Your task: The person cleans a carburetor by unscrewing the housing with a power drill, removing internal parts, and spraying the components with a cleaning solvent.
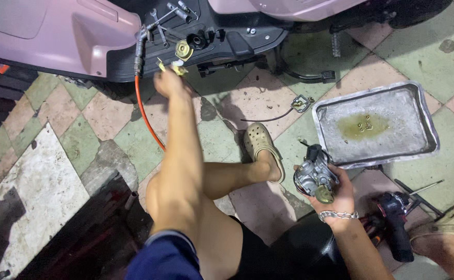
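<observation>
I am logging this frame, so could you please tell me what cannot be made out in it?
- Head view: what the left hand pinches is blurred by motion.
- The small parts in the metal tray are too small to identify.
- The carburettor underside is hidden by the right hand.
- The scooter is cut off by the top edge.

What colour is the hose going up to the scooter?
The hose is orange-red, running up from the floor beside the left hand. The head view shows it best.
</observation>
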